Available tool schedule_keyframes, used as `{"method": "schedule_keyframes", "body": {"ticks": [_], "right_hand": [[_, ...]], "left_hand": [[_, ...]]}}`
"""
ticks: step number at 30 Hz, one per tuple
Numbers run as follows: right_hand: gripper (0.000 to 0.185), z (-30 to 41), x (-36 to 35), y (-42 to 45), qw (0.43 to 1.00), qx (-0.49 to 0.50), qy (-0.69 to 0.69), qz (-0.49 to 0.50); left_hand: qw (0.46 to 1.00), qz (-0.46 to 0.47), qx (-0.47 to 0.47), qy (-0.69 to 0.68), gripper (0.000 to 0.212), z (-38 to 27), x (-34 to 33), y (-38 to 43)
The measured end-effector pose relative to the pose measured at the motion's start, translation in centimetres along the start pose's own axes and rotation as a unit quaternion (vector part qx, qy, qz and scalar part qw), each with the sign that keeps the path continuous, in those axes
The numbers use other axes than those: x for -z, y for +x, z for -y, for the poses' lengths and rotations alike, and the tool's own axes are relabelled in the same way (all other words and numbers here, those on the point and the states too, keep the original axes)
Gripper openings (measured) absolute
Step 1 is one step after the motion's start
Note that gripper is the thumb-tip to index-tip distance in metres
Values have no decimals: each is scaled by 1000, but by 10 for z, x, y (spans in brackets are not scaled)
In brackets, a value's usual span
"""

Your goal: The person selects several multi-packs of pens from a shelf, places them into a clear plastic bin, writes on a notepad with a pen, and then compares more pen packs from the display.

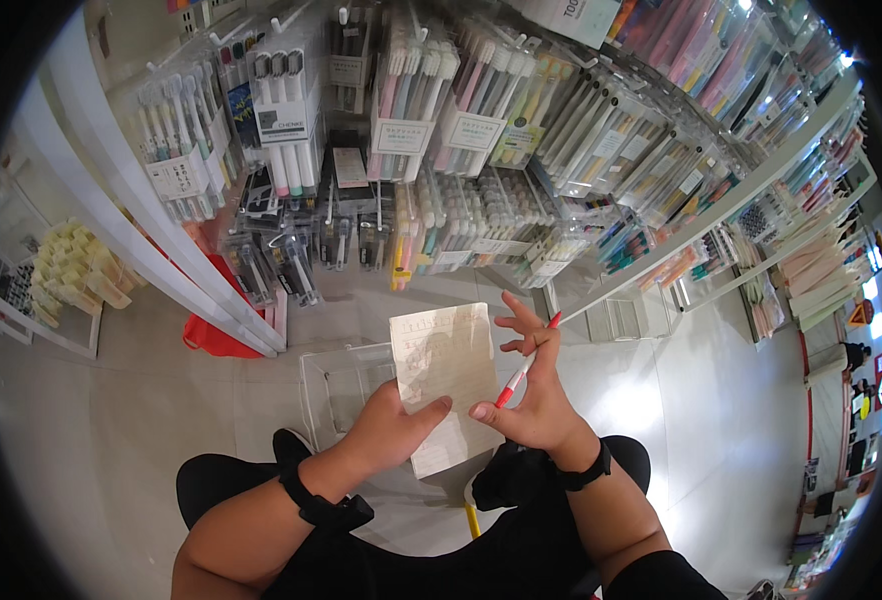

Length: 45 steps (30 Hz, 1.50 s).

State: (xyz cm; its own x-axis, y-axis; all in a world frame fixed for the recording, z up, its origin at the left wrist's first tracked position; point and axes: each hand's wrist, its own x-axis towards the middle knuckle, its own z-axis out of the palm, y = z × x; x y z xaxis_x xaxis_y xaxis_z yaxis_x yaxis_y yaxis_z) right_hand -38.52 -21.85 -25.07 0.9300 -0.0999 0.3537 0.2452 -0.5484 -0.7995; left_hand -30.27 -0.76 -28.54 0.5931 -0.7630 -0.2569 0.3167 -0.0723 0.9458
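Observation:
My left hand (403, 424) holds a paper notepad (452, 375) by its left side, the thumb lying across the page and the fingers hidden behind it. The pad bears handwriting near its top and is lined below. Just right of the pad is my right hand (527, 390), with a red and white pen (517, 380) held slantwise between its fingers. The pen's upper end shows above the forefinger, and its lower end is by the thumb. Several fingers of this hand are spread, and the pen is off the paper.
Packaged toothbrushes (411, 97) hang on hooks ahead, with more packs (478, 214) below. A clear plastic bin (351, 382) stands on the floor behind the notepad, and another clear container (628, 315) is to the right. White shelf posts (186, 277) rise at left near a red object (220, 337).

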Motion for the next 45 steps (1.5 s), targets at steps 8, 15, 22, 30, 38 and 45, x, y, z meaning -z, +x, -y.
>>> {"method": "schedule_keyframes", "body": {"ticks": [8, 15, 22, 30, 38, 45], "right_hand": [[82, -2, 0, -3, 1000, -20, -4, 12], [58, -7, -9, -3, 992, -125, 18, -4], [27, -71, 8, -1, 972, -208, -111, -10], [28, -256, -14, -85, 849, -416, -322, 51], [28, -317, -90, -199, 796, -512, -306, 105], [43, -311, -108, -218, 823, -451, -201, 281]], "left_hand": [[1000, 11, -17, -4, 34, 0, 2, 1], [1000, -6, -11, 2, 36, 3, 5, 3], [959, -21, -19, 282, 66, -5, 42, 11], [868, -79, -65, 486, 45, -8, 58, 9], [824, -66, -36, 561, 39, -4, 65, 7], [819, -52, -19, 570, 38, 1, 61, 19]]}}
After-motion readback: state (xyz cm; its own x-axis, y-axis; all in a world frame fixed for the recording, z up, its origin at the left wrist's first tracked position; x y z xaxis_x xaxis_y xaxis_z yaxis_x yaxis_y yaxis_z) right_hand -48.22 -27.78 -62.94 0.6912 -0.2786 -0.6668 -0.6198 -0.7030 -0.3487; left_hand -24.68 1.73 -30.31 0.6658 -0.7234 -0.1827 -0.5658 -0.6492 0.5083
